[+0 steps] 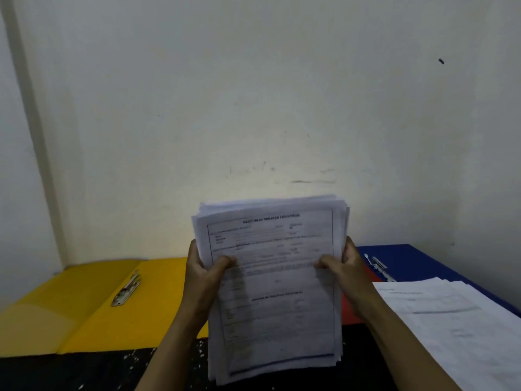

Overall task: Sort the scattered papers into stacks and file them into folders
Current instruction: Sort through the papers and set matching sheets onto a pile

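Papers (270,280) in a thick stack are held upright in the middle of the view, above the near edge of the dark table (98,371). The left hand (203,266) grips the left edge of the stack and the right hand (342,263) grips the right edge; each thumb lies on the front sheet and the other fingers are behind, out of view.

I judge that the step in hand is to even the stack, so that the sheets line up before filing. The edges are not yet flush: at the top and at the right side many sheets stand out a little from each other. The next move probably calls for tapping the bottom edge on the table with a looser grip, then choosing a folder.

The front sheet is a white printed form with a black frame and a bold title; the text is too blurred to read. An open yellow folder (84,306) with a metal clip (127,290) lies at the left. At the right, far side lies a blue folder (417,261), and another stack of white sheets (451,320) rests on it. A bit of red shows just behind the right hand; what it is, I cannot tell.
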